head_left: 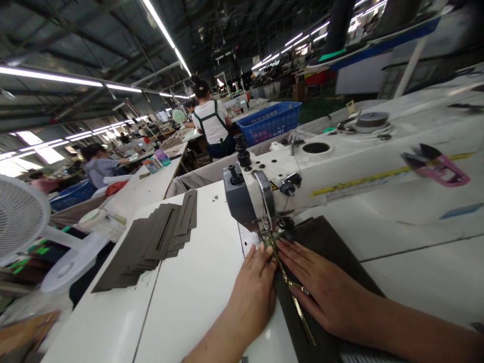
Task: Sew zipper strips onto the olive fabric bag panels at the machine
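My left hand (254, 288) lies flat on the white table beside a brass zipper (291, 292), fingertips close to the presser foot (269, 237) of the white sewing machine (340, 166). My right hand (321, 290) presses flat on a dark olive fabric piece (328, 242), fingers spread, just right of the zipper. The zipper runs from under the needle toward me along the fabric's left edge. Neither hand grips anything.
A fanned stack of dark fabric pieces (151, 242) lies on the table to the left. A white fan (22, 217) stands far left. Pink thread snips (438, 166) rest on the machine arm. Other people (212, 121) work at tables behind, near a blue basket (270, 121).
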A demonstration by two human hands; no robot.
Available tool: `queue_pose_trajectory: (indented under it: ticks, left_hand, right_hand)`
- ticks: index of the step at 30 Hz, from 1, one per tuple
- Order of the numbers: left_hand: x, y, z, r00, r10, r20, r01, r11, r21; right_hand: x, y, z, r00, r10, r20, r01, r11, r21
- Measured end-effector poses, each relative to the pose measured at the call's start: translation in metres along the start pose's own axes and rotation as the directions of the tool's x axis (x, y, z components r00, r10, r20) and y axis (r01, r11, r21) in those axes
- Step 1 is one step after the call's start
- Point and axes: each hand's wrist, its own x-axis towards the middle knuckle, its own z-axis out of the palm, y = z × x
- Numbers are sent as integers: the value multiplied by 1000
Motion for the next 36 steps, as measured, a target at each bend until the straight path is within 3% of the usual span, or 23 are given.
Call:
queue_pose_trajectory:
  ticks: [5, 12, 15, 17, 20, 22, 24, 26, 28, 32, 36]
  left_hand:
    - [3, -3, -1, 999, -22, 36, 21, 1000, 10]
    - [3, -14, 6, 999, -1, -49, 2, 1000, 24]
    - [3, -14, 5, 998, -22, -66, 24, 999, 23]
    - [4, -12, 4, 996, -38, -76, 40, 999, 29]
    - [5, -9, 2, 995, -38, -87, 42, 998, 46]
    - [4, -6, 2, 996, -19, -87, 24, 998, 60]
    - [1, -3, 2, 996, 3, -93, 3, 998, 70]
    - [-3, 0, 4, 993, 22, -115, -13, 997, 81]
    - [-7, 3, 7, 987, 39, -153, -25, 995, 94]
    - [-9, 5, 9, 975, 83, -205, -61, 992, 113]
    - [-4, 4, 5, 978, 100, -182, -73, 986, 151]
  right_hand:
    - [2, 0, 2, 999, -6, -37, 5, 1000, -20]
    - [13, 8, 8, 998, 10, -65, -14, 998, -64]
    - [7, 6, 0, 995, 52, -82, -60, 994, -94]
    - [-2, -1, -11, 993, -28, -112, 13, 991, -130]
    - [-14, -16, -25, 947, -293, -133, 254, 934, -251]
    - [-19, -25, -23, 923, -355, -147, 291, 897, -333]
    - [-21, -33, -13, 922, -304, -240, 215, 916, -338]
    - [-22, -38, 2, 895, -220, -388, 121, 957, -264]
    - [-25, -41, 14, 875, -151, -460, 72, 980, -185]
    - [-31, -42, 18, 893, -128, -431, 71, 987, -146]
    - [-31, -39, 20, 895, -114, -431, 51, 987, -155]
